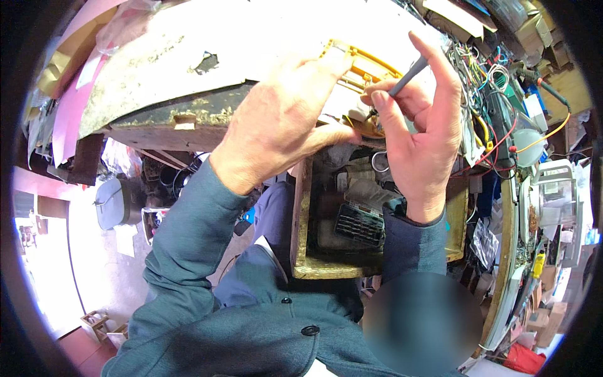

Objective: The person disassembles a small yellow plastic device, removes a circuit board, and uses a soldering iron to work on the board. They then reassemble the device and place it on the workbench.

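left hand: grips yellow grille | right hand: pinches grey tool | open drawer under bench edge: black vent part, clutter

cluttered repair workshop, tangled coloured wires, worn wooden workbench, open drawer of parts

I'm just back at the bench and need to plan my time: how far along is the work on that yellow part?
Done: nothing visibly finished. In hand: the left hand steadies the yellow plastic part while the right hand holds a grey tool with its tip down at the part. Left: cannot tell; the hands hide the working spot.
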The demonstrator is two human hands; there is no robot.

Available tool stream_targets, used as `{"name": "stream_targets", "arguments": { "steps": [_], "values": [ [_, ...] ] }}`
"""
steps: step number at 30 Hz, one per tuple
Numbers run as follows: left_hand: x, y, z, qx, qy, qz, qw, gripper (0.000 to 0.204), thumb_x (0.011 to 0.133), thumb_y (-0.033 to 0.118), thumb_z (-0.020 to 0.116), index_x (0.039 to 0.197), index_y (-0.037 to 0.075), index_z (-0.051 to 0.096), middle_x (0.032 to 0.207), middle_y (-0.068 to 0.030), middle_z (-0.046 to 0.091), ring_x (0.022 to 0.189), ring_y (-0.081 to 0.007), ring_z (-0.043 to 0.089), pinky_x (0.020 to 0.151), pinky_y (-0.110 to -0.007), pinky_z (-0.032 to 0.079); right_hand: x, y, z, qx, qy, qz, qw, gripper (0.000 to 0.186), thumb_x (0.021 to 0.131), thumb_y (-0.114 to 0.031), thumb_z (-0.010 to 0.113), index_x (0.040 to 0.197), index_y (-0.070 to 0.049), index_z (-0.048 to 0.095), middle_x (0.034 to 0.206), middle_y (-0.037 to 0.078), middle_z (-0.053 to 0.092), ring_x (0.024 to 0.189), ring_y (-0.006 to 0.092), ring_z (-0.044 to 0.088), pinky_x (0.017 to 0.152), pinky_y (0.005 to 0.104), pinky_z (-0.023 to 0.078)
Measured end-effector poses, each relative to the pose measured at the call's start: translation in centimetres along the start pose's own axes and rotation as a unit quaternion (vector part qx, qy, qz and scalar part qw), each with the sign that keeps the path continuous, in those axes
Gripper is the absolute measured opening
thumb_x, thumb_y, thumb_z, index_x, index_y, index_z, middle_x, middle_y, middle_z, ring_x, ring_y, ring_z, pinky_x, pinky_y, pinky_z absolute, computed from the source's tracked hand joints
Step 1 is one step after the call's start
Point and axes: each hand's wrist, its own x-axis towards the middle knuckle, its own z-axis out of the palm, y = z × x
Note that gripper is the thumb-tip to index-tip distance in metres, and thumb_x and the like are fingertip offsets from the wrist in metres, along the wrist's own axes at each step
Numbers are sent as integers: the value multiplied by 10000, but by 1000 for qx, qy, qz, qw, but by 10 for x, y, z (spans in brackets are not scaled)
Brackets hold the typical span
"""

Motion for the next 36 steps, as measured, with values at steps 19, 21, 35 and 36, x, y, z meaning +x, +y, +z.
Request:
{"name": "stream_targets", "arguments": {
  "steps": [19,21,35,36],
  "values": [
    [0,1,-1,18,-6,10,1000,849,854,432,904,1482,-42,586,1286,-243,713,1237,-434,649,1064,-499,555,0,-7,1,6,40,-8,999,745,927,142,732,1611,-89,548,1118,131,786,967,205,809,908,343,652],
    [-1,0,0,17,-3,9,1000,849,854,435,905,1481,-41,586,1293,-245,712,1242,-435,648,1067,-501,553,-1,-2,3,-17,61,-30,998,702,903,84,783,1553,-121,618,1036,116,779,865,213,785,828,353,644],
    [-2,-1,-1,-2,-15,-26,1000,900,805,350,957,1568,47,587,1433,-223,693,1348,-413,639,1139,-483,525,5,-9,2,36,76,-16,996,582,924,83,812,1468,-100,717,1014,75,798,923,124,777,874,293,640],
    [-3,-2,-1,-3,-13,-24,1000,898,805,348,957,1566,45,588,1433,-222,694,1346,-411,641,1138,-482,525,5,-7,-2,-17,47,-31,998,582,958,85,791,1508,-63,674,1060,86,803,984,134,779,926,297,634]
  ]
}}
